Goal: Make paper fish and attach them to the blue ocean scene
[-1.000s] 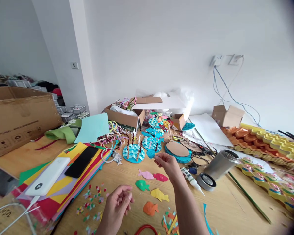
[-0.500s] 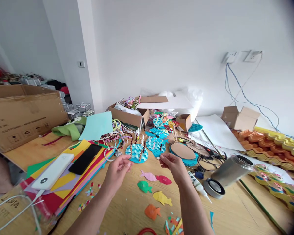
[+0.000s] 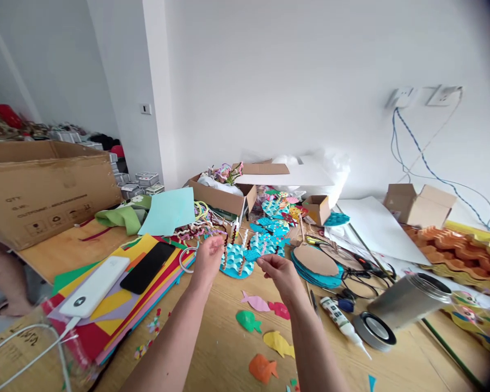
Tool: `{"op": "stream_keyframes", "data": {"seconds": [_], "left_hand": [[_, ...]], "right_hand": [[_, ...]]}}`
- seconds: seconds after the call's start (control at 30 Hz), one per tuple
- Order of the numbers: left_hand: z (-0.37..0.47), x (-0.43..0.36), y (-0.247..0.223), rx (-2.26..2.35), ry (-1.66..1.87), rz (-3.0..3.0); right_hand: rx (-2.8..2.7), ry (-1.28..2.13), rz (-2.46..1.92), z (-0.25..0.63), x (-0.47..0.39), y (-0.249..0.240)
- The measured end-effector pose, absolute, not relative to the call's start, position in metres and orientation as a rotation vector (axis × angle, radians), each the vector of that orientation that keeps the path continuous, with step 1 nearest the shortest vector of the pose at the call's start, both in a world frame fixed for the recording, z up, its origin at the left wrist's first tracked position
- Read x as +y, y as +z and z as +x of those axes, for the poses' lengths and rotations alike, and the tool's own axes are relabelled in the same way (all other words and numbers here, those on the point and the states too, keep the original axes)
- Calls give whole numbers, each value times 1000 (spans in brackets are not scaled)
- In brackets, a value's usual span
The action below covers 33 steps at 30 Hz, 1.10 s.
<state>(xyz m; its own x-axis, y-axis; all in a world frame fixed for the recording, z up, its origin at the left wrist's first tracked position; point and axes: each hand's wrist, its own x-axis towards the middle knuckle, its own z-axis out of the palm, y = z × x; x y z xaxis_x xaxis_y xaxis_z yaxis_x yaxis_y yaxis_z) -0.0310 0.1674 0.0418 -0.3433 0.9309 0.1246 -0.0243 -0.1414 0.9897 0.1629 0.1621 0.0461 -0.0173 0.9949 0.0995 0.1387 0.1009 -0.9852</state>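
Note:
My right hand point(image 3: 278, 272) pinches a small blue paper fish point(image 3: 251, 255) at the right side of a round blue base point(image 3: 236, 275). Wavy light-blue strips and upright twisted brown and white stems stand on this base. At its left side is my left hand point(image 3: 210, 258), fingers drawn together; anything in them is hidden. Below my hands lie paper fish: a pink one point(image 3: 256, 301), a red one point(image 3: 279, 310) partly behind my right wrist, a green one point(image 3: 248, 320), a yellow one point(image 3: 278, 344) and an orange one point(image 3: 263, 368).
Coloured sheets with a black phone point(image 3: 147, 267) and white power bank point(image 3: 95, 286) lie left. On the right are a glue bottle point(image 3: 343, 324), metal flask point(image 3: 410, 302), its lid point(image 3: 374, 330) and cardboard ovals point(image 3: 316, 260). A craft-filled box point(image 3: 220, 198) stands behind; a person's leg point(image 3: 6, 277) shows far left.
My left hand has lifted slightly at the base's left side. The blue fish now shows clearly at my right fingertips, over the base's right edge. The view has shifted a little left.

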Motion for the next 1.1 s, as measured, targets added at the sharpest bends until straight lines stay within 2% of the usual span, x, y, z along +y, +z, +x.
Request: {"op": "stream_keyframes", "data": {"seconds": [0.3,0.6,0.87,1.1], "left_hand": [[-36,189,3,1495,1544,1002],[-22,210,-19,1454,1535,946],[-20,211,-29,1372,1592,897],[-21,209,-30,1298,1640,903]], "right_hand": [[-1569,751,-1278,133,198,35],[-1739,340,-1138,125,201,15],[-2111,-586,-781,133,180,10],[-2089,-673,-730,128,184,5]]}}
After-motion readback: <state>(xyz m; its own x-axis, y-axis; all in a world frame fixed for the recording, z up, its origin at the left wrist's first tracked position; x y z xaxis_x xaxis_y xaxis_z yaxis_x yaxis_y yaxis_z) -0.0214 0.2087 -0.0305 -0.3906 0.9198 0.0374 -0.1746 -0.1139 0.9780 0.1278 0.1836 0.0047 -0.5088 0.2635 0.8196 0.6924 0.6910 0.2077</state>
